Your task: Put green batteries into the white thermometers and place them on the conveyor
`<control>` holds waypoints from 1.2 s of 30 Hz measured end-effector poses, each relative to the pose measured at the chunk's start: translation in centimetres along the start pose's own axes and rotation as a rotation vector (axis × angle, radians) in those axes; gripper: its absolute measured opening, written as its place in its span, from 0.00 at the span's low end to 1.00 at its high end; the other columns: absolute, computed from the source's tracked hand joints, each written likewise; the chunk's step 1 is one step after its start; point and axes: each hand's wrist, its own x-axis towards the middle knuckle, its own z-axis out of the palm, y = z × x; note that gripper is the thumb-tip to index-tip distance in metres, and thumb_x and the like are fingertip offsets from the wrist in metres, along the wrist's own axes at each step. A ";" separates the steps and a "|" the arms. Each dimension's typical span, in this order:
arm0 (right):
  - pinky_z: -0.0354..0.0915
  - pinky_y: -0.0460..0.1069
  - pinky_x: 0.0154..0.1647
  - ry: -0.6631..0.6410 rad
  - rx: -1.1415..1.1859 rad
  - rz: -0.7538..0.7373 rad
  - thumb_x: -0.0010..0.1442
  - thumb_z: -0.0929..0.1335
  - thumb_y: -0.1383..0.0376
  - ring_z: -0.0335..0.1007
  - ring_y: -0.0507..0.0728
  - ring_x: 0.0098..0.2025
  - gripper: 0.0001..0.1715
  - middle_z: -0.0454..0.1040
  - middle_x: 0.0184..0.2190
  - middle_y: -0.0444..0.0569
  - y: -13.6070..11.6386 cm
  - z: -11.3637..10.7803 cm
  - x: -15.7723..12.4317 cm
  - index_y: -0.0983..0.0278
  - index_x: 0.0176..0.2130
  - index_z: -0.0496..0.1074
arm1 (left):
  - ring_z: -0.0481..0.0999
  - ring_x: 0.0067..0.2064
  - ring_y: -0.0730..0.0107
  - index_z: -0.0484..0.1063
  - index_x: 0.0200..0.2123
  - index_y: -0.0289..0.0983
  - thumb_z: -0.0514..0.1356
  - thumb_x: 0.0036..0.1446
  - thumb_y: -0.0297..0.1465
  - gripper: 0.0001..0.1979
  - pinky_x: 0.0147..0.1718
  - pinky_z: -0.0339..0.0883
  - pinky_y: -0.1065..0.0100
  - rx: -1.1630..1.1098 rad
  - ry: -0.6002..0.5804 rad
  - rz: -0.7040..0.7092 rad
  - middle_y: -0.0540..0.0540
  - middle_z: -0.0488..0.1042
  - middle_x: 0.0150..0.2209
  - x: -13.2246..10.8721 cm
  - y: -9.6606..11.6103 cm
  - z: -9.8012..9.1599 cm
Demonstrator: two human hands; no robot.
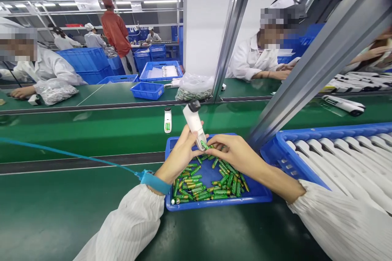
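Note:
My left hand (183, 151) is wrapped round a white handheld device (192, 121) with a black end, tilted with its open battery compartment towards me. A green battery (204, 145) sits at the lower end of that compartment. My right hand (228, 151) pinches at this battery, its thumb and fingertips touching the device's lower end. Below both hands is a blue tray (219, 203) of many loose green batteries (196, 187) with gold-coloured ends. A second white device (168, 120), with green batteries showing in it, lies on the green belt behind.
A blue crate (280, 140) of white device bodies stands at the right. A slanted metal post (312, 57) rises beside it. A blue cord (76, 151) runs from my left wristband. Across the belt are co-workers, a small blue bin (147, 90) and a plastic bag (196, 85).

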 end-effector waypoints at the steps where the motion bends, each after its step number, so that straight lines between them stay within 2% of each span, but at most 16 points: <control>1: 0.66 0.48 0.32 -0.003 0.017 0.017 0.61 0.70 0.59 0.73 0.55 0.31 0.08 0.77 0.30 0.43 -0.1 0.1 -0.1 0.61 0.37 0.76 | 0.67 0.61 0.54 0.62 0.57 0.46 0.56 0.63 0.33 0.19 0.50 0.72 0.53 0.022 -0.040 -0.010 0.45 0.56 0.68 0.0 -0.1 0.0; 5: 0.66 0.48 0.33 0.045 0.015 0.062 0.60 0.72 0.59 0.72 0.55 0.31 0.08 0.77 0.30 0.42 -0.6 0.4 -0.5 0.61 0.35 0.73 | 0.67 0.61 0.55 0.56 0.58 0.46 0.61 0.50 0.20 0.34 0.49 0.73 0.59 0.177 -0.177 0.028 0.43 0.51 0.69 -0.2 -0.5 0.0; 8: 0.62 0.48 0.31 0.104 -0.093 0.055 0.58 0.73 0.58 0.69 0.54 0.29 0.11 0.75 0.28 0.41 -1.2 0.5 -0.7 0.61 0.31 0.71 | 0.70 0.58 0.56 0.54 0.54 0.45 0.65 0.46 0.18 0.36 0.48 0.73 0.58 0.265 -0.197 0.051 0.42 0.56 0.67 -0.5 -0.9 0.2; 12: 0.61 0.47 0.30 0.084 -0.097 -0.014 0.60 0.72 0.61 0.68 0.53 0.28 0.11 0.73 0.27 0.41 -1.8 0.3 -0.8 0.61 0.29 0.70 | 0.76 0.49 0.59 0.54 0.52 0.42 0.67 0.48 0.22 0.33 0.44 0.75 0.58 0.314 -0.123 0.083 0.40 0.69 0.55 -0.6 -1.1 0.5; 15: 0.60 0.47 0.30 0.091 -0.112 -0.063 0.63 0.70 0.62 0.67 0.54 0.29 0.07 0.75 0.29 0.43 -1.9 -0.2 -0.8 0.61 0.33 0.75 | 0.78 0.46 0.62 0.54 0.54 0.41 0.67 0.51 0.26 0.32 0.45 0.73 0.60 0.271 -0.108 0.079 0.42 0.72 0.51 -0.5 -1.1 0.4; 17: 0.61 0.48 0.31 0.116 -0.112 -0.087 0.64 0.69 0.61 0.68 0.54 0.30 0.08 0.75 0.32 0.45 -2.0 -0.5 -0.9 0.60 0.36 0.77 | 0.78 0.46 0.63 0.53 0.54 0.41 0.68 0.52 0.28 0.32 0.47 0.72 0.60 0.215 -0.107 0.056 0.43 0.73 0.49 -0.3 -1.0 0.2; 22: 0.66 0.48 0.34 0.252 -0.031 -0.113 0.65 0.68 0.60 0.70 0.55 0.34 0.09 0.73 0.34 0.47 -2.3 -0.7 -1.2 0.60 0.37 0.78 | 0.79 0.45 0.63 0.52 0.57 0.40 0.70 0.50 0.30 0.37 0.51 0.70 0.57 0.034 -0.147 -0.036 0.46 0.76 0.42 0.0 -0.8 0.0; 25: 0.67 0.48 0.34 0.295 0.027 -0.093 0.65 0.68 0.60 0.70 0.55 0.32 0.08 0.73 0.31 0.46 -2.4 -0.5 -1.3 0.61 0.37 0.75 | 0.79 0.44 0.64 0.52 0.57 0.42 0.70 0.50 0.29 0.37 0.50 0.72 0.56 0.019 -0.188 -0.055 0.47 0.75 0.44 0.1 -0.8 0.0; 28: 0.69 0.48 0.35 0.257 0.057 -0.067 0.64 0.68 0.60 0.72 0.55 0.33 0.07 0.75 0.32 0.46 -2.5 -0.4 -1.3 0.61 0.37 0.74 | 0.80 0.42 0.63 0.54 0.54 0.44 0.72 0.46 0.27 0.37 0.46 0.75 0.55 0.104 -0.192 -0.032 0.47 0.74 0.45 -0.1 -0.7 0.0; 30: 0.69 0.49 0.35 0.233 -0.005 -0.073 0.64 0.67 0.60 0.73 0.56 0.33 0.08 0.75 0.32 0.46 -2.5 -0.4 -1.2 0.61 0.37 0.74 | 0.79 0.42 0.63 0.55 0.54 0.43 0.72 0.46 0.26 0.37 0.45 0.75 0.55 0.171 -0.193 0.004 0.46 0.73 0.46 -0.3 -0.5 0.0; 34: 0.68 0.49 0.33 0.216 -0.142 -0.153 0.65 0.65 0.61 0.72 0.56 0.32 0.09 0.75 0.31 0.47 -2.4 -0.4 -1.2 0.61 0.39 0.73 | 0.78 0.45 0.63 0.54 0.57 0.43 0.67 0.54 0.31 0.32 0.47 0.75 0.55 0.150 -0.242 -0.030 0.44 0.72 0.49 -0.7 -0.1 0.4; 36: 0.68 0.49 0.34 0.197 -0.161 -0.196 0.66 0.63 0.62 0.72 0.56 0.32 0.09 0.75 0.32 0.48 -2.4 -0.2 -1.3 0.61 0.39 0.73 | 0.78 0.45 0.62 0.54 0.57 0.42 0.64 0.59 0.36 0.28 0.45 0.77 0.55 0.131 -0.229 -0.049 0.43 0.72 0.49 -0.9 0.1 0.7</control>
